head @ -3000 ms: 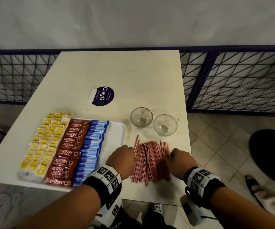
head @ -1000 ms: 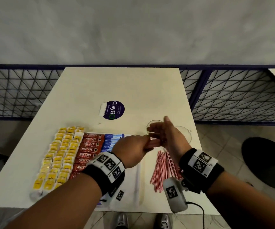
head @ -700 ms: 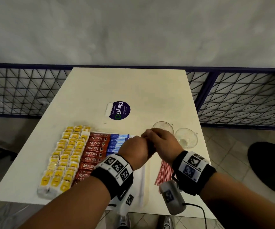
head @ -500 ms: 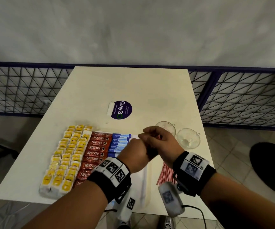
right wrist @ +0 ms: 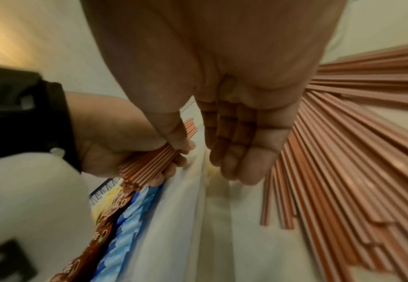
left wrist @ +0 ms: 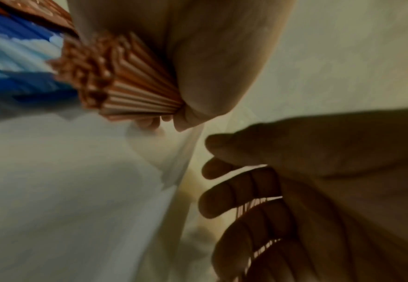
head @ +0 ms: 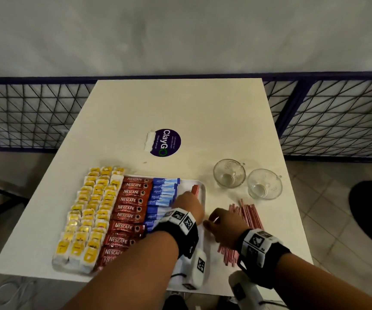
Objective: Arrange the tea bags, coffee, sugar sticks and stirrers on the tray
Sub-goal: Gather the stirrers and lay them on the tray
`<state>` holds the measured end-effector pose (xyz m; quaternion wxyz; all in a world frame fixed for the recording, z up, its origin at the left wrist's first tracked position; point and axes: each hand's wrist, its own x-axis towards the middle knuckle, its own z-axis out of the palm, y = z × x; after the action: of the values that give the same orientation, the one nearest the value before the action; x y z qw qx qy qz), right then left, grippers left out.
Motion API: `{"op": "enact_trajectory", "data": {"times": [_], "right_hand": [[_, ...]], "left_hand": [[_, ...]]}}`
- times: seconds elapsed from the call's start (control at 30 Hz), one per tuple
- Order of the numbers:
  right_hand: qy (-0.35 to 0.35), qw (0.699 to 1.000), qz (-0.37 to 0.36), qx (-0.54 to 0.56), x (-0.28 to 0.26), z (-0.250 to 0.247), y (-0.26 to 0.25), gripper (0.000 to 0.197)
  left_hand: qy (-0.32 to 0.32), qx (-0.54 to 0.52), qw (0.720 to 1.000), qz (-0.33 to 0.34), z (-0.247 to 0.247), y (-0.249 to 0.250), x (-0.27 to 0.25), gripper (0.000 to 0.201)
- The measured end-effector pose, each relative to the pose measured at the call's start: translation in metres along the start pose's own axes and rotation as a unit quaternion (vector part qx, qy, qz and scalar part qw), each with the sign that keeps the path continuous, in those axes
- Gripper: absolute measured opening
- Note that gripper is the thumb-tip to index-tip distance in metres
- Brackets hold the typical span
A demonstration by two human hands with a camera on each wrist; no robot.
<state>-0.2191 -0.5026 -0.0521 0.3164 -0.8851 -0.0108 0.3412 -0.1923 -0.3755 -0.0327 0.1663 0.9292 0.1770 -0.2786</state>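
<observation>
A white tray [head: 203, 193] holds rows of yellow tea bags [head: 91, 211], red coffee sticks [head: 131, 209] and blue sugar sticks [head: 162, 195]. My left hand [head: 189, 198] grips a bundle of red-and-white stirrers [left wrist: 130, 91] low over the tray's bare right strip; the bundle's far tips [head: 195, 189] stick out past my fingers. My right hand [head: 211, 222] hangs just right of the tray edge with relaxed fingers [right wrist: 234, 152], holding nothing. Loose stirrers [head: 245, 222] lie fanned on the table under and beside it.
Two empty glass cups [head: 229, 173] [head: 264, 184] stand on the table right of the tray's far corner. A round purple sticker [head: 166, 142] lies mid-table. A dark wire fence [head: 337, 117] runs behind the table; the table's right edge is close to the loose stirrers.
Both hands were together above the tray around the bundle. Now my left hand has lowered the bundle toward the tray's right strip, and my right hand has come off it and dropped to the right.
</observation>
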Motion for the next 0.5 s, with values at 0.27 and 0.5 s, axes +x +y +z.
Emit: {"op": "enact_trajectory", "data": {"times": [0.27, 0.5], "right_hand": [[0.007, 0.999, 0.029, 0.024, 0.012, 0.009, -0.006, 0.021], [0.018, 0.999, 0.026, 0.021, 0.013, 0.01, -0.016, 0.015]], "left_hand": [[0.035, 0.021, 0.999, 0.007, -0.002, 0.002, 0.004, 0.044], [0.046, 0.13, 0.979, 0.153, 0.003, -0.023, -0.012, 0.043]]}}
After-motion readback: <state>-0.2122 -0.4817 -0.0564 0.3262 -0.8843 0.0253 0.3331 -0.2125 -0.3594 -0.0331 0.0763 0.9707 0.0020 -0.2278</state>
